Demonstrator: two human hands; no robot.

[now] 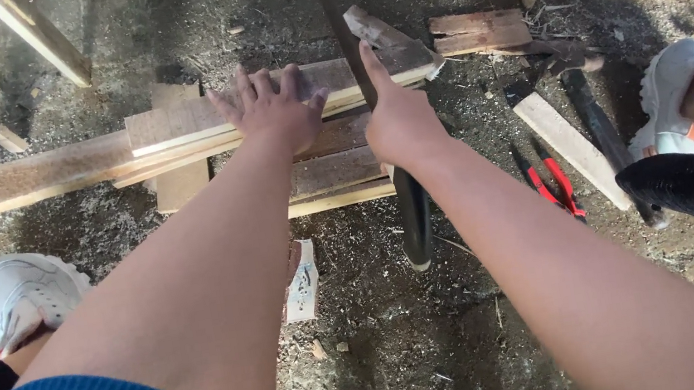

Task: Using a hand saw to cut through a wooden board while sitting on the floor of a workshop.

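On the sawdust-strewn ground, a long plank [85, 161] lying crosswise is pinned flat under the spread left hand [270, 110], while a saw [348, 48], its blade running away across the plank, is clamped in the right hand [400, 123] just beside.

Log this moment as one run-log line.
left hand: flat on wooden plank | right hand: gripping handsaw, forefinger along blade | pliers: on ground

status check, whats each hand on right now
Left hand flat on the wooden plank. Right hand gripping the saw, blade across the plank. Red pliers on the ground nearby.
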